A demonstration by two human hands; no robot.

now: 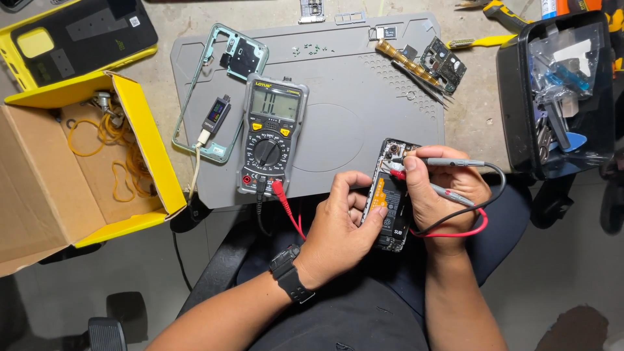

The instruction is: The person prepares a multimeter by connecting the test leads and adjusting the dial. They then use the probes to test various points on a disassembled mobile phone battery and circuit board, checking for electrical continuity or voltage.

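Observation:
My left hand (pixel 341 224) grips the left edge of an opened phone (pixel 390 201) whose back is off, with the battery and board showing. My right hand (pixel 445 192) holds the phone's right side and pinches two test probes (pixel 448 162), one grey-black and one red, with their tips on the top of the board. Red and black leads run from the probes to a grey multimeter (pixel 270 133) lying on the grey work mat (pixel 351 84). A black watch sits on my left wrist.
A teal phone frame (pixel 221 84) with a small USB tester lies left of the meter. An open yellow cardboard box (pixel 78 162) holds rubber bands at left. A black tool case (pixel 562 91) stands at right. Tweezers, a flex cable and a small board (pixel 442 62) lie on the mat's far right.

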